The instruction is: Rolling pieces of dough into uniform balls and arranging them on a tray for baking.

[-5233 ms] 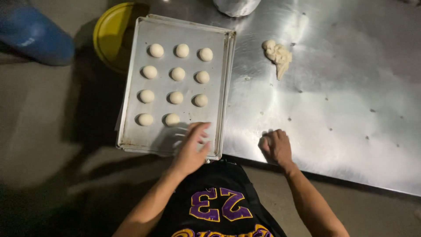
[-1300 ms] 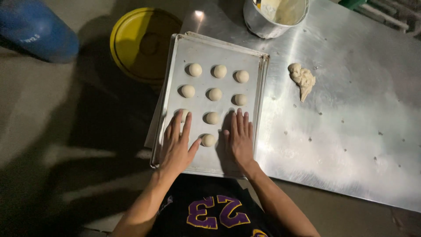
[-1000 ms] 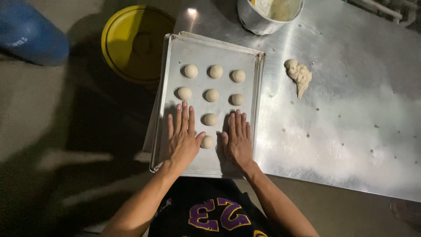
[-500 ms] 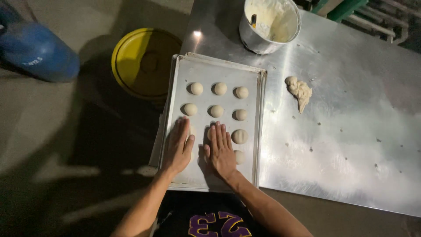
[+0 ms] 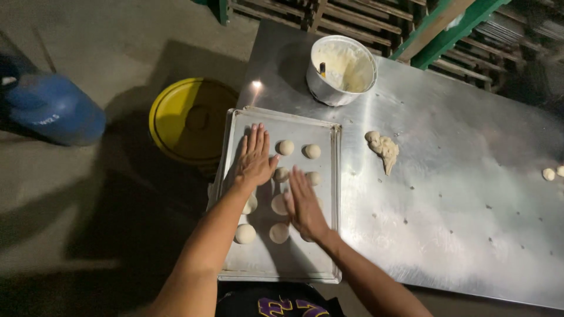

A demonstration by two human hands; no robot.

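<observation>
On the steel table, my left hand and right hand lie flat, fingers spread and gripping nothing, over the baking tray of pale dough balls. Beyond it, a white bucket holds pale batter and a dark-handled tool.

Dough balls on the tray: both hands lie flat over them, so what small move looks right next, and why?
Probably press both palms gently down. The left hand and right hand lie open and flat over dough balls on the metal tray, and the uncovered balls look rounded, not flattened.
</observation>
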